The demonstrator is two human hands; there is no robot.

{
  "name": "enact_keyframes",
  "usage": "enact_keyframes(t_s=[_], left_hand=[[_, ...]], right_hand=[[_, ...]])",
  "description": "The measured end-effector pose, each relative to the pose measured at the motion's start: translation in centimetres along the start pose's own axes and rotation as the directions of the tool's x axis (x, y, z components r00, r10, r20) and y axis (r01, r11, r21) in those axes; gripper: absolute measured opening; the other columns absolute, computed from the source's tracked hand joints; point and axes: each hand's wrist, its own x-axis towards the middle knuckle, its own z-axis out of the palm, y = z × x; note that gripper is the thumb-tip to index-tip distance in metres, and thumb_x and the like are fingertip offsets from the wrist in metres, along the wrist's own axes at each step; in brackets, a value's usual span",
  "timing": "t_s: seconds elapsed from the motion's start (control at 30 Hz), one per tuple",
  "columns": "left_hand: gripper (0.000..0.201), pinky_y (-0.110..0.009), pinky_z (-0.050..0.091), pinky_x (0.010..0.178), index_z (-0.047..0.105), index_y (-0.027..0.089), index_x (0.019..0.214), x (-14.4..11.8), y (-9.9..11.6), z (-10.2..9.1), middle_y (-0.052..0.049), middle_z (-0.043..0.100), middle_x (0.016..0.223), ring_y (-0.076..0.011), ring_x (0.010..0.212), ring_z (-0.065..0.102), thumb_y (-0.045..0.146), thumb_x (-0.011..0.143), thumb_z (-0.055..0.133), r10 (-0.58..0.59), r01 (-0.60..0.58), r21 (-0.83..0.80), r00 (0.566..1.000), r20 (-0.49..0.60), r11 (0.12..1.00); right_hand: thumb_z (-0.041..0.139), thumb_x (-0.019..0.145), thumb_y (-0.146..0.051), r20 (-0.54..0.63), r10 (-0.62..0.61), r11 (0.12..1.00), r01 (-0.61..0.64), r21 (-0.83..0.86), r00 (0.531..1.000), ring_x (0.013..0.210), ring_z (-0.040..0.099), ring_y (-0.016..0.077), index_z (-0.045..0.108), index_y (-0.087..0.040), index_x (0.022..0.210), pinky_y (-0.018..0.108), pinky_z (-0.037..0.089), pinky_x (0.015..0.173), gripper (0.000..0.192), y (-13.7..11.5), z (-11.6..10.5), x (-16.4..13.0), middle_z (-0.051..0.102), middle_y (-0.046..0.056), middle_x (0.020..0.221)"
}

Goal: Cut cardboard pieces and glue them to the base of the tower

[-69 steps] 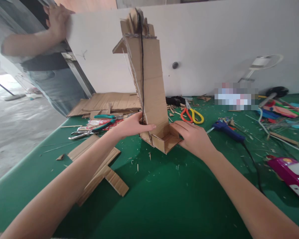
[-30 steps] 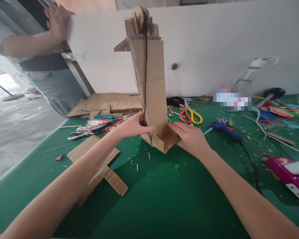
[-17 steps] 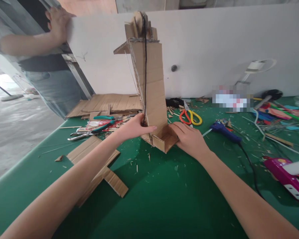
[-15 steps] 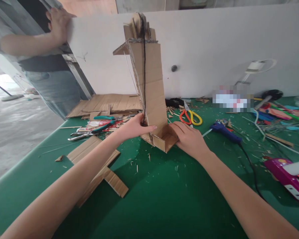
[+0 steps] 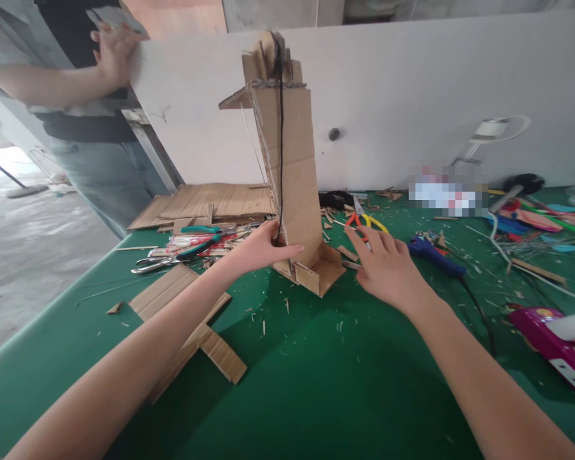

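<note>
Our left hand point(image 5: 261, 248) grips the upright corrugated cardboard tower point(image 5: 287, 172), long axis vertical; our right hand point(image 5: 386, 265) hovers beside it, fingers spread.

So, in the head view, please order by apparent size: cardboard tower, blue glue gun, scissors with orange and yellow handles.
1. cardboard tower, clearly largest.
2. blue glue gun.
3. scissors, partly hidden behind the right hand, so this last rank is unsure.
</note>
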Motion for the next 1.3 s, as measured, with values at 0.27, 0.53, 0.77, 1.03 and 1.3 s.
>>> enact_keyframes(t_s=[0.27,0.53,0.77,1.03,1.3], left_hand=[[0.062,-0.039,0.05,0.089,0.052,0.019,0.118,0.3,-0.8,0.1,-0.01,0.06,0.121,-0.0243,0.103,0.061,0.053,0.068,0.067,0.032,-0.029,0.086,0.999,-0.032,0.996],[0.059,-0.042,0.047,0.091,0.057,0.019,0.11,0.1,-0.7,0.4,-0.01,0.06,0.116,-0.0259,0.103,0.059,0.059,0.068,0.063,0.062,-0.031,0.215,0.989,-0.138,0.976],[0.053,-0.038,0.049,0.08,0.063,0.019,0.099,-0.4,0.0,0.4,-0.008,0.057,0.113,-0.0238,0.093,0.059,0.062,0.068,0.061,0.129,-0.069,0.351,0.981,-0.148,0.934],[0.072,-0.039,0.049,0.079,0.052,0.02,0.116,-0.8,0.3,0.2,-0.011,0.049,0.118,-0.0266,0.094,0.057,0.071,0.066,0.056,0.116,-0.073,0.468,0.991,-0.063,0.881],[0.076,-0.043,0.048,0.078,0.047,0.022,0.119,-1.2,0.7,0.2,-0.011,0.049,0.116,-0.0284,0.089,0.059,0.074,0.065,0.053,0.082,-0.016,0.553,0.992,-0.096,0.833]], right_hand=[[0.039,0.082,-0.027,0.29,0.566,0.813,-0.58,-0.045,0.771,0.11,0.045,0.0466,0.048,-0.012,0.125,0.058,0.043,0.072,0.047,6.9,-0.7,-1.4,0.049,0.026,0.126],[0.053,0.073,-0.026,0.337,0.714,0.656,-0.755,-0.015,0.614,0.1,0.052,0.0456,0.057,-0.012,0.112,0.055,0.041,0.061,0.041,9.5,1.8,-2.1,0.056,0.033,0.109],[0.051,0.075,-0.031,0.293,0.759,0.606,-0.795,0.007,0.581,0.095,0.055,0.0452,0.054,-0.003,0.117,0.049,0.04,0.064,0.05,9.0,2.2,-1.8,0.051,0.035,0.106],[0.044,0.083,-0.035,0.141,0.773,0.611,-0.786,0.092,0.618,0.089,0.058,0.037,0.056,-0.003,0.111,0.042,0.04,0.065,0.044,7.9,-0.1,-1.3,0.051,0.03,0.105],[0.052,0.08,-0.041,0.226,0.558,0.546,-0.558,0.625,0.799,0.064,0.057,0.0219,0.06,-0.018,0.093,0.034,0.045,0.06,0.027,4.6,-2.1,0.5,0.058,0.007,0.072]])
